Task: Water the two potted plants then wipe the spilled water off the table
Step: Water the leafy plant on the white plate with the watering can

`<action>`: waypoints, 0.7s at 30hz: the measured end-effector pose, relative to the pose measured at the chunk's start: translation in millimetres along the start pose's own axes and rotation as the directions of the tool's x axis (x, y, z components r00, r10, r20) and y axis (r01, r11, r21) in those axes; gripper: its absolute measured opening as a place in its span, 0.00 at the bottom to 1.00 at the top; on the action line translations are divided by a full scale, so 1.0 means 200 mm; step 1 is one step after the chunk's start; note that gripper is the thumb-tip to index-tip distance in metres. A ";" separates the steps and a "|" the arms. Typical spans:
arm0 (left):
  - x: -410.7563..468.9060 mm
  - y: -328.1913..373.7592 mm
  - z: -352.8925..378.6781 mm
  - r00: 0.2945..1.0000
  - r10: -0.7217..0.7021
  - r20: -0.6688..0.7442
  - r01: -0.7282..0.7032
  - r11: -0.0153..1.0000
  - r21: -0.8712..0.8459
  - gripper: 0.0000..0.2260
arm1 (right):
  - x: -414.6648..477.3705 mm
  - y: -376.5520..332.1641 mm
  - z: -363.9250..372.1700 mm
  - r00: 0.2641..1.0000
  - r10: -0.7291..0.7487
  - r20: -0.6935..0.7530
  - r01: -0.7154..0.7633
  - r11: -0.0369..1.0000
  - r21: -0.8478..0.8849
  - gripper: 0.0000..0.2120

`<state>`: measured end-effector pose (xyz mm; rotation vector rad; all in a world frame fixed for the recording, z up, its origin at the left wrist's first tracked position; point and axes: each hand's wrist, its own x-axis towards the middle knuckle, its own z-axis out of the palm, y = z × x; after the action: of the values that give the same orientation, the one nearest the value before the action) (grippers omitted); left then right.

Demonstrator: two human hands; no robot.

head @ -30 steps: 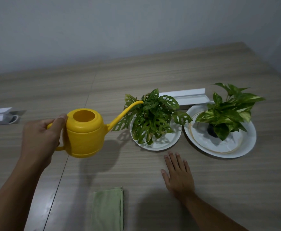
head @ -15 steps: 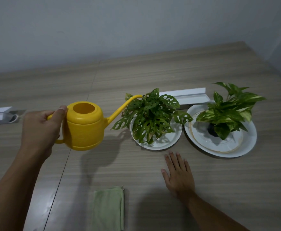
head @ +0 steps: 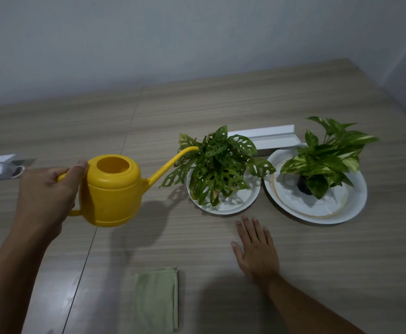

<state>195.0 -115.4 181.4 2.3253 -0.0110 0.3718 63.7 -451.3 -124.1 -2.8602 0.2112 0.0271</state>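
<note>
Watering can [head: 114,189] gripped by left hand [head: 45,194], right hand [head: 257,249] flat, empty on wood-grain table [head: 317,273], grey wall [head: 197,39]

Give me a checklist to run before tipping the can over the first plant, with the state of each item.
1. Can held firmly: ok, left hand is wrapped around the handle.
2. Spout over the holed-leaf plant: ok, its tip sits among the leaves.
3. Plate under that plant to catch runoff: ok.
4. Right hand out of the pour path: ok, flat on the table in front of the plate.
5. Cloth ready for wiping: ok, folded near the front edge.
6. Water in the can: cannot tell.
</note>
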 end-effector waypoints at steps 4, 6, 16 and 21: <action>-0.02 0.03 0.03 1.000 -0.025 -0.015 0.024 0.999 -0.045 0.16 | 0.00 0.01 -0.01 1.000 -0.002 0.000 0.002 1.000 0.011 0.29; -0.03 0.05 0.05 1.000 -0.026 -0.012 0.025 0.996 -0.086 0.18 | -0.01 0.01 -0.01 1.000 -0.001 0.006 0.001 1.000 0.009 0.29; 0.02 0.19 0.11 0.999 -0.043 -0.001 0.042 0.987 -0.152 0.20 | 0.00 0.03 -0.01 1.000 0.004 0.028 -0.005 1.000 0.027 0.30; 0.06 0.19 0.11 0.998 -0.054 -0.029 0.050 0.991 -0.125 0.23 | 0.00 0.02 -0.01 0.999 0.004 0.036 -0.005 1.000 0.025 0.30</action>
<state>208.2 -155.3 196.5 2.1922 0.0408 0.3716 62.0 -456.6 -123.0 -2.8315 0.2089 0.0757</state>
